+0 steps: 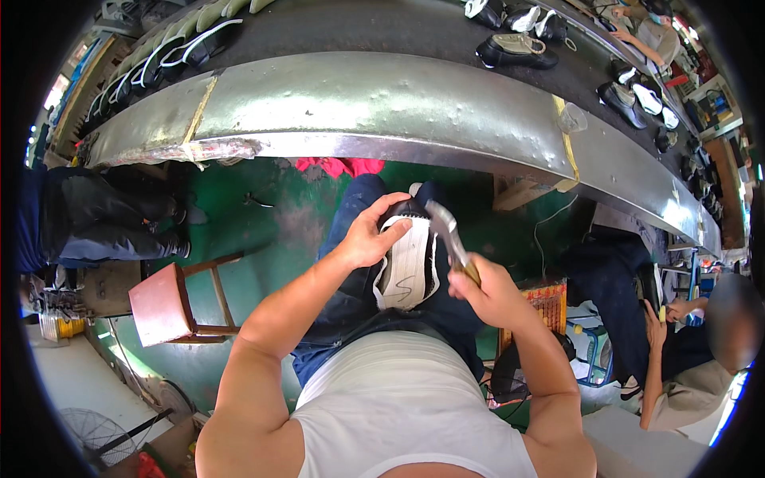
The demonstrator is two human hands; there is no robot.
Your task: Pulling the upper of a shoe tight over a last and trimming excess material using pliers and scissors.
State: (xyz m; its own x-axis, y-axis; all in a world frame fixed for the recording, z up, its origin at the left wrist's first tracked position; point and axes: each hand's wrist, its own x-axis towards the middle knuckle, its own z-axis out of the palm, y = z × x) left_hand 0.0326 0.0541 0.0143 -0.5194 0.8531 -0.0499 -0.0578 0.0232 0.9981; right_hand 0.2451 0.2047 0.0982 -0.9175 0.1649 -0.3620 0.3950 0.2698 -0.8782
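A shoe (pixel 408 267) lies bottom up across my thighs, its pale insole board showing with a dark curved mark near the heel. Its black toe end points away from me. My left hand (pixel 371 236) grips the toe end from the left, fingers over the tip and thumb on the underside. My right hand (pixel 484 288) is closed around the handle of a hammer (pixel 446 226). The hammer's metal head is close to the right side of the toe; whether it touches cannot be told.
Ahead runs a long dark conveyor with a metal edge (pixel 358 92). Black shoes (pixel 516 52) stand on it at right, more at far left. A stool (pixel 163 304) and a fan (pixel 100 434) are left. A co-worker (pixel 693 374) sits at right; another person's legs (pixel 111 211) show left.
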